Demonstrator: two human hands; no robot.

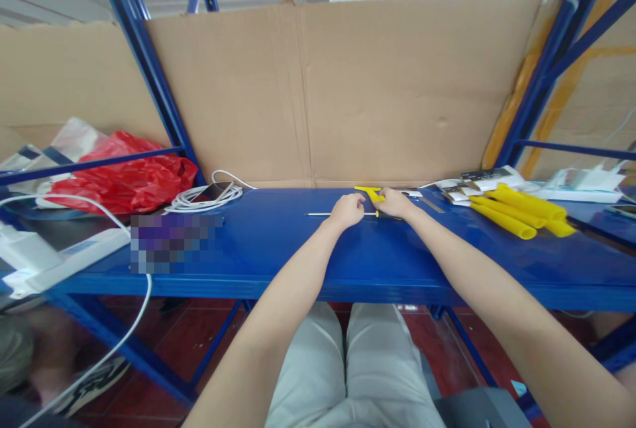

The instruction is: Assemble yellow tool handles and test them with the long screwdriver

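My left hand [348, 209] is closed on a thin white rod or cable [320, 214] that lies along the blue shelf [278, 242] and sticks out to the left of my fingers. Close beside it, my right hand [395, 203] is curled around a yellow-handled tool [368, 192]; only its yellow part shows above my fingers. Both hands almost touch near the middle of the shelf, just in front of the cardboard backing [348, 90].
Several yellow tubes [521, 211] and small printed boxes [477, 184] lie at the right. A phone on coiled white cable [209, 196] and a red plastic bag [119, 173] sit at the left, with a white power strip [64, 259]. Blue rack uprights [149, 63] frame the bay.
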